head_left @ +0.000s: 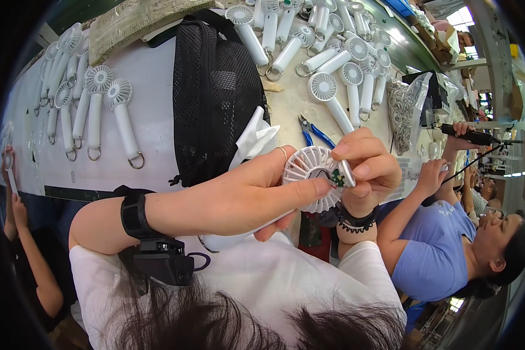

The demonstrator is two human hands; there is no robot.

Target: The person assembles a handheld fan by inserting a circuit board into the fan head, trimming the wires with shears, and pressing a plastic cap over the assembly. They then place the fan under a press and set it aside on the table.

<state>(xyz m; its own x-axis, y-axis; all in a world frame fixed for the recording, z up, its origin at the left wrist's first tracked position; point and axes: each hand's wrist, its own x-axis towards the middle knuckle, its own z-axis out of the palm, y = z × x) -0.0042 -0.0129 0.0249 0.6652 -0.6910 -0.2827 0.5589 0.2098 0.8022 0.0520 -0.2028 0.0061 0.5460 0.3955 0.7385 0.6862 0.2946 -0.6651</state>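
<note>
A white handheld fan is held in front of my chest, its round ribbed head facing up. My left hand grips it, with the thumb laid across the head. The fan's handle is mostly hidden beneath that hand. At the right side of the head, my right hand pinches a small white end piece. Next to this piece shows a green circuit board, with a thin dark wire near it. Just beyond my hands lie blue-handled cutters and a crumpled white tissue.
A black mesh bag stands mid-table. Several fans with metal rings lie at left and many more at far right. A plastic bag of metal rings sits farther right. A co-worker holds a black power screwdriver.
</note>
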